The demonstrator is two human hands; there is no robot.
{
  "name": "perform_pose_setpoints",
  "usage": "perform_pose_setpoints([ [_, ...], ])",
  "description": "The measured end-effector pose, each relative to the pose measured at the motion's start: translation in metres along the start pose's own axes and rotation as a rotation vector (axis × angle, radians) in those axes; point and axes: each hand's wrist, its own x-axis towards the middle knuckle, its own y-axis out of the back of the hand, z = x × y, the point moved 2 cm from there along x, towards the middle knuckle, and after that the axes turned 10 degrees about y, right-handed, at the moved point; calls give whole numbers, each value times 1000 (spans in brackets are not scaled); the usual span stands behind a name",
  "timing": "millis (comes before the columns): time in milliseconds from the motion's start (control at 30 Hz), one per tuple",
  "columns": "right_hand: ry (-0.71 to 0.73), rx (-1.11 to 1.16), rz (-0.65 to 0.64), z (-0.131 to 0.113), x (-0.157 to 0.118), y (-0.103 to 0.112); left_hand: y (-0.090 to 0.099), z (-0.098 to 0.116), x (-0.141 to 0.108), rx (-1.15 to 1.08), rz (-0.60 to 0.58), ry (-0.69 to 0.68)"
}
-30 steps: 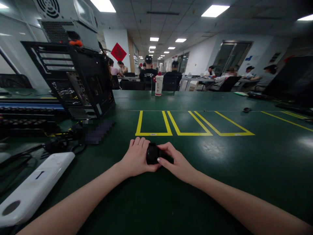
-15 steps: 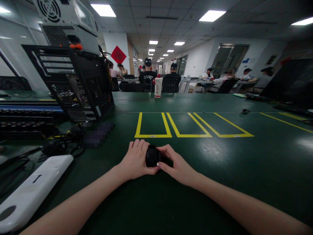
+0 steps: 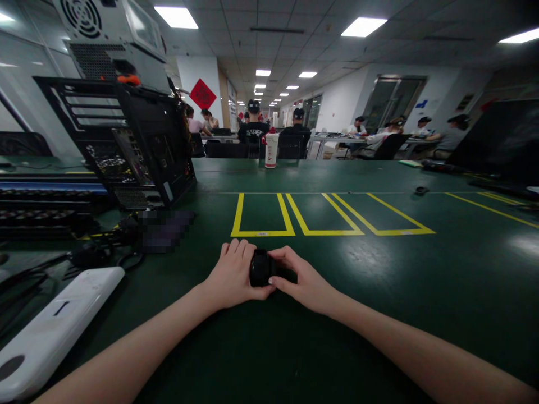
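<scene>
Between my hands, low over the green table (image 3: pixel 252 348), is a small black rounded object (image 3: pixel 260 269) with a glossy surface; its exact kind cannot be made out. My left hand (image 3: pixel 233 275) is wrapped around its left side, with the fingers at the back and the thumb stretched along the near edge. From the right, my right hand (image 3: pixel 305 283) grips it between thumb and fingers, with a gap inside the curve of the hand. Its underside and left side are hidden by my fingers.
Yellow tape outlines (image 3: pixel 263 234) lie beyond my hands. To the left stand a black computer case (image 3: pixel 168 168), a white elongated device (image 3: pixel 63 325) and tangled cables (image 3: pixel 90 255). Farther off are a white cup (image 3: pixel 272 151) and a small black item (image 3: pixel 421 191). People sit at tables behind.
The whole view has shifted very slightly. Both hands keep the same hold on the black object, with no clear movement of it.
</scene>
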Motion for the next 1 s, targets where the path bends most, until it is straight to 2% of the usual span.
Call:
perform_pose_setpoints([
  [200,37,17,24,1,2,0,1,0,-1,-8,-18,3],
  [433,-51,38,34,2,2,-1,2,0,0,-27,-16,6],
  [600,35,-67,13,-2,0,1,0,0,0,-17,-6,9],
  [733,52,-62,39,0,0,1,-1,0,1,-6,-1,8],
  [1000,-27,-57,46,2,0,-1,-3,-2,1,-27,-5,16],
])
